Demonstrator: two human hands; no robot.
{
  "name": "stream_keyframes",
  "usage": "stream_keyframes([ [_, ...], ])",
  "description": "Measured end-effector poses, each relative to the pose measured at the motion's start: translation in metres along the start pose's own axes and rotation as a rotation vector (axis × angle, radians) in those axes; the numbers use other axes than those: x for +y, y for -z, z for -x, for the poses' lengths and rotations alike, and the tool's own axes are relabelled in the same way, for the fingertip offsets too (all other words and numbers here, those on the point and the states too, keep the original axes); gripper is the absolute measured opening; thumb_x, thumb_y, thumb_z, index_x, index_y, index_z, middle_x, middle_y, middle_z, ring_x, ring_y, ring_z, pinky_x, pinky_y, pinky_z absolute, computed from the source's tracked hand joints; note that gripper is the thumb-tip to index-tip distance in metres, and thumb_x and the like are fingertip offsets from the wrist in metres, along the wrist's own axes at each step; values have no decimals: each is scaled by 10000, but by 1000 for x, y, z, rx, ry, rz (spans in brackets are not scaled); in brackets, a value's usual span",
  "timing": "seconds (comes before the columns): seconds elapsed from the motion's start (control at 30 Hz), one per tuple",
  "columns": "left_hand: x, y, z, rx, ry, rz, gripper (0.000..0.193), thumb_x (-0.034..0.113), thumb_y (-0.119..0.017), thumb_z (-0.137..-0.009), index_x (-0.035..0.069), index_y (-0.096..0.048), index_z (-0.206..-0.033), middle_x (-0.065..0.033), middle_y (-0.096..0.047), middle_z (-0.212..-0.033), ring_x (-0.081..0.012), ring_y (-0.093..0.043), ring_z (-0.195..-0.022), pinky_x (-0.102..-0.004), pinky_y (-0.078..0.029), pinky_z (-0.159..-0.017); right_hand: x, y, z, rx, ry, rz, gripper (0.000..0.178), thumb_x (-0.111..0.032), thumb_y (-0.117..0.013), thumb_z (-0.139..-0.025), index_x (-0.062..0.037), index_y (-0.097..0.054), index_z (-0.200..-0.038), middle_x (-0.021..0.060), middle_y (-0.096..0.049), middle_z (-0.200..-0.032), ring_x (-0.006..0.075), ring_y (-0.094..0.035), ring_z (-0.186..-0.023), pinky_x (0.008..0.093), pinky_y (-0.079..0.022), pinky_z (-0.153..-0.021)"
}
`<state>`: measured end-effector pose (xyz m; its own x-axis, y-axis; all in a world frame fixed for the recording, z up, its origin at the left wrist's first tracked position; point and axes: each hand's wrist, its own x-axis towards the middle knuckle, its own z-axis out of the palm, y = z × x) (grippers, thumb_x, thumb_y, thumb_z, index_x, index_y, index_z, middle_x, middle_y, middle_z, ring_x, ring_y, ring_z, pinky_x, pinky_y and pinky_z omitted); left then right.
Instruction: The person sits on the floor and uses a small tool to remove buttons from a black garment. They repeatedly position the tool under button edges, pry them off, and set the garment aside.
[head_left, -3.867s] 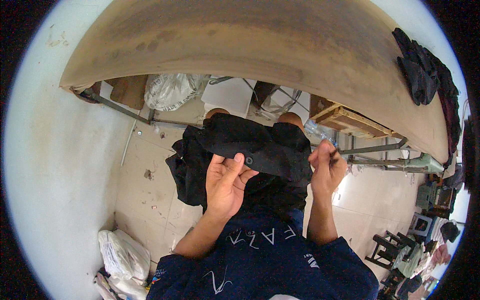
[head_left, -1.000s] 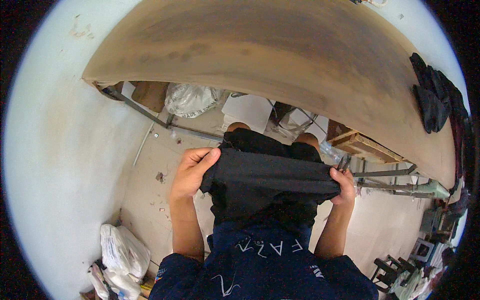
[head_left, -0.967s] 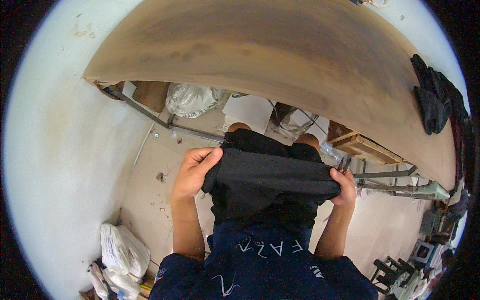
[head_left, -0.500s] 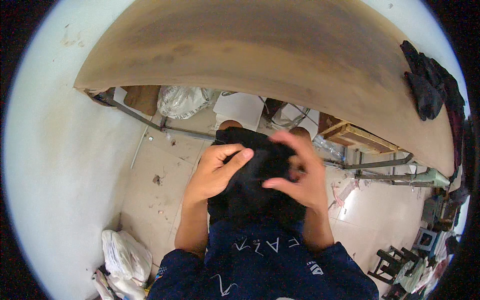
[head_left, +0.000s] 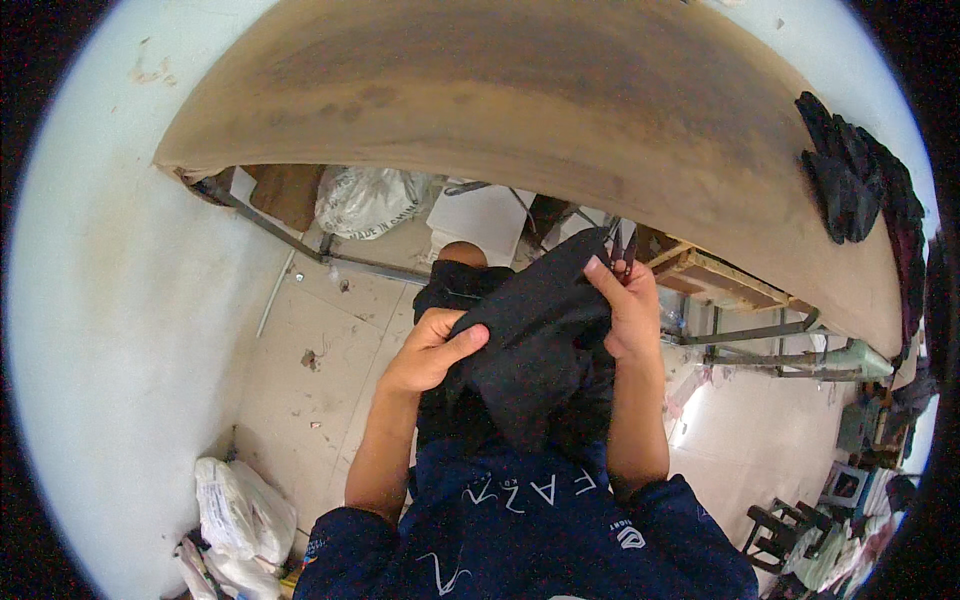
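A stained brown table [head_left: 500, 90] is standing ahead; left hand [head_left: 425, 352] and right hand [head_left: 630, 305] are pinching floppy black cloth [head_left: 535, 315] near a white-lettered shirt [head_left: 530, 545].

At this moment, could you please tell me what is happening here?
A person in a dark blue shirt holds a slanting piece of black cloth. The left hand pinches one side and the right hand the raised end, also holding a small dark pointed tool. A wide brown cloth-covered table stands beyond.
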<state>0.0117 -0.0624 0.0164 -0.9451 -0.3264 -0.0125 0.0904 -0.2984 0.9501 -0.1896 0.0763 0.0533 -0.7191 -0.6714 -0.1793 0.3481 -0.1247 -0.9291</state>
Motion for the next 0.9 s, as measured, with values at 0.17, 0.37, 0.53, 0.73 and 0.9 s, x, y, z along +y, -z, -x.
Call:
stream_keyframes([
  [0.17,-19,-9,8,111,-54,543,411,280,-532,-1023,-17,-556,-1305,-94,-635,-1267,-187,-602,-1130,-340,-461,-995,29,7,-1,19,103,216,153,-174,-750,-881,-47,-678,-927,-17,-636,-833,62,-558,-703,234,-454,-676],
  [0.37,-43,-4,17,105,-133,789,458,292,-425,-1056,-14,-461,-1395,-144,-544,-1392,-259,-551,-1251,-408,-417,-1080,29,-6,36,202,388,383,259,-148,-743,-867,-44,-650,-1084,4,-608,-912,36,-470,-659,204,-373,-583],
  [0.53,-41,-14,11,163,-97,747,438,280,-422,-1057,-13,-478,-1378,-138,-556,-1380,-255,-556,-1248,-408,-431,-1068,2,-15,60,-276,479,578,339,-151,-851,-741,-53,-705,-1031,26,-625,-884,83,-540,-659,225,-415,-555],
  [0.73,-36,-19,6,201,-100,713,430,282,-441,-1053,-6,-490,-1368,-134,-577,-1354,-253,-582,-1213,-395,-455,-1046,28,-15,57,-243,760,574,137,-59,-801,-785,7,-722,-876,79,-660,-772,77,-520,-565,203,-336,-470],
  [0.9,-19,-29,7,311,-50,635,405,271,-454,-1051,3,-516,-1348,-130,-596,-1330,-240,-601,-1184,-385,-481,-1014,18,-9,56,-218,662,492,40,-9,-721,-831,20,-705,-855,134,-713,-819,186,-628,-617,282,-493,-558],
])
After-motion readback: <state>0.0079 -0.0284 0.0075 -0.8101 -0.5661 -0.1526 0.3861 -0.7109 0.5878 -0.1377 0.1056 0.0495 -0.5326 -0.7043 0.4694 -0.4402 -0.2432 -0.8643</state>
